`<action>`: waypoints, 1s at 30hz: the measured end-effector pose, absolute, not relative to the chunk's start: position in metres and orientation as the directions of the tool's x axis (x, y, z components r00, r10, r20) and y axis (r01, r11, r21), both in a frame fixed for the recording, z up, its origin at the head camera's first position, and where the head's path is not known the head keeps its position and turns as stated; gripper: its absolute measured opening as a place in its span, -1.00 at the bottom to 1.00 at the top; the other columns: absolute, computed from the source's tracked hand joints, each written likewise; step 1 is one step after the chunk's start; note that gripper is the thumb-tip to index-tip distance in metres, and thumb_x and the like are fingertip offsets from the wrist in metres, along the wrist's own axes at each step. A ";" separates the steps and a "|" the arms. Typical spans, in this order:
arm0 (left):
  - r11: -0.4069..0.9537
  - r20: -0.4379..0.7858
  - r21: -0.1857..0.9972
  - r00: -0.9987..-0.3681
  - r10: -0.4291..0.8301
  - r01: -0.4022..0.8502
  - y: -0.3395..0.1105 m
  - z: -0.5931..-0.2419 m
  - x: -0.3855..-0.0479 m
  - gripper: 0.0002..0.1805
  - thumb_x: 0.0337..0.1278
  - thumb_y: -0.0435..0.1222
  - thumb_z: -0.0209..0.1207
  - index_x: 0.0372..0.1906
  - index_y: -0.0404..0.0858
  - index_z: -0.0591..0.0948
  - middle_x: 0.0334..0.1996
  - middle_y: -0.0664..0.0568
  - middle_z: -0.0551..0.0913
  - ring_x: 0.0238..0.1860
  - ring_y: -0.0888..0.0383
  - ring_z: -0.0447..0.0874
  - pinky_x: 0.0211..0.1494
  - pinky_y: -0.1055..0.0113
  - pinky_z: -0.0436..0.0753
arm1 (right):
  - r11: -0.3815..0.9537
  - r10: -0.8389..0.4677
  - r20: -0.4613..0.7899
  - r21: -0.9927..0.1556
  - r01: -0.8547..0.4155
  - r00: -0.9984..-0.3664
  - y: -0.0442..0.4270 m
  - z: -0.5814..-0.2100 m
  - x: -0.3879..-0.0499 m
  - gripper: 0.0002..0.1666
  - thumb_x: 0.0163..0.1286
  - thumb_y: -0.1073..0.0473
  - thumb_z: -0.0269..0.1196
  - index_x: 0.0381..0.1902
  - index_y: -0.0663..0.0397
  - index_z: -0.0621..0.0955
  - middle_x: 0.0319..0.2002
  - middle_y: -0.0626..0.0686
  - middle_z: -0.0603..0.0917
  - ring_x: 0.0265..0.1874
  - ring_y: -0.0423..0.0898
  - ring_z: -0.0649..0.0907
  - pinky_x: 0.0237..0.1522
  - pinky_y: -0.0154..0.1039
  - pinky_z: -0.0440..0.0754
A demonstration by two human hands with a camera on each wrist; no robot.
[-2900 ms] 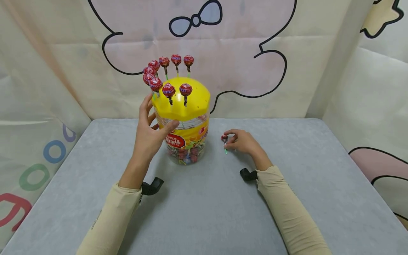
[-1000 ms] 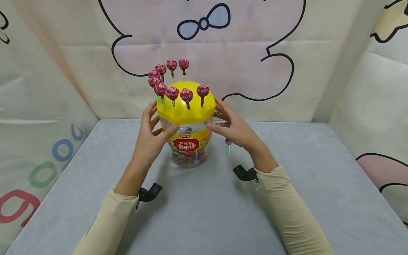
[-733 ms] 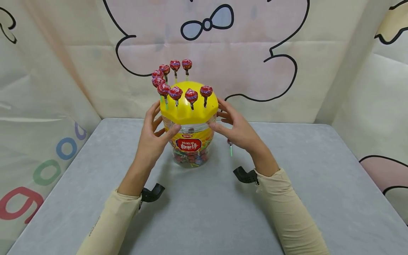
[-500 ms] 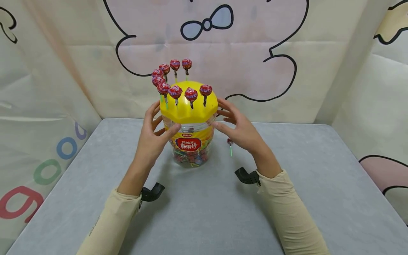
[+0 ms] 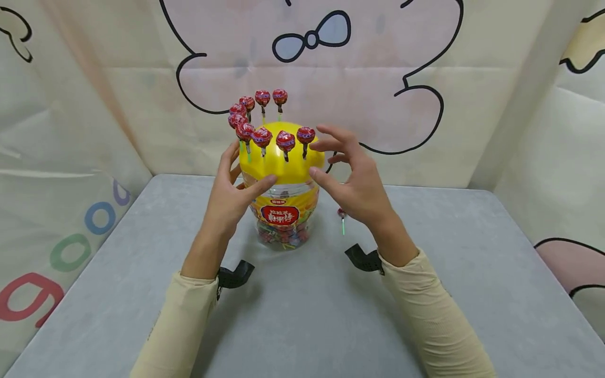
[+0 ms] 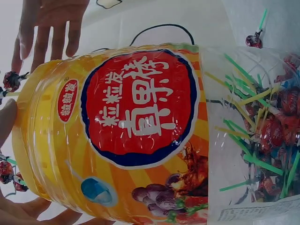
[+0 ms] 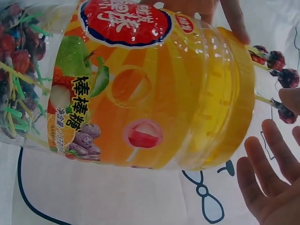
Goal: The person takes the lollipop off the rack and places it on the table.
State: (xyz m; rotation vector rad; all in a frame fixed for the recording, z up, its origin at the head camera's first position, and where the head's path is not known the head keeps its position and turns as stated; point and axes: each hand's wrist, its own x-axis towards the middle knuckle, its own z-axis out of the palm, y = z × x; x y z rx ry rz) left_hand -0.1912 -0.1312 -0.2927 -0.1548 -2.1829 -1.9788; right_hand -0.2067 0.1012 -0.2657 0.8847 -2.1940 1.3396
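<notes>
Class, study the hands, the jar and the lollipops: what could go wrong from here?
1. The right hand has its fingers close to the nearest upright lollipop, so they might knock it crooked.
2. Only the left hand seems to steady the jar, so a sideways push on its lid could turn it.
3. The loose lollipop on the table might get nudged away.

White characters reading “粒粒发” and “真果棒” fill the red badge [image 6: 140,108] on the jar's [image 5: 282,191] orange label [image 7: 173,93]; a small red oval [image 6: 68,101] repeats “粒粒发,” while black print [image 7: 80,102] spells “棒棒糖” above “净含量.”
</notes>
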 end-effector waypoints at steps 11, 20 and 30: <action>0.161 0.227 0.963 -0.973 -0.039 0.218 -0.137 -0.291 -0.193 -0.04 0.10 -0.13 0.41 0.53 0.09 0.11 0.53 0.20 0.11 0.52 0.00 0.09 0.41 -0.20 0.39 | 0.348 -0.288 0.693 -0.568 -0.746 -0.661 0.089 -0.265 -0.211 -0.26 0.31 0.20 0.38 0.41 -0.19 0.38 0.02 0.03 0.70 0.04 -0.14 0.64 0.10 -0.10 0.59; 0.209 0.190 0.958 -0.981 0.049 0.196 -0.148 -0.290 -0.191 -0.03 0.13 -0.12 0.40 0.53 0.11 0.07 0.56 0.20 0.01 0.54 -0.01 0.08 0.44 -0.17 0.38 | 0.369 -0.257 0.682 -0.586 -0.721 -0.685 0.087 -0.264 -0.211 -0.31 0.30 0.22 0.38 0.34 -0.15 0.41 -0.11 0.08 0.75 -0.02 -0.09 0.67 0.10 -0.10 0.55; 0.196 0.207 0.954 -0.972 0.111 0.226 -0.154 -0.289 -0.195 -0.05 0.18 -0.20 0.36 0.54 0.13 0.04 0.57 0.05 0.07 0.51 -0.11 0.15 0.46 -0.19 0.34 | 0.370 -0.215 0.721 -0.564 -0.738 -0.658 0.087 -0.261 -0.210 -0.36 0.31 0.23 0.37 0.32 -0.10 0.43 -0.12 0.09 0.78 -0.07 -0.09 0.69 0.05 -0.15 0.58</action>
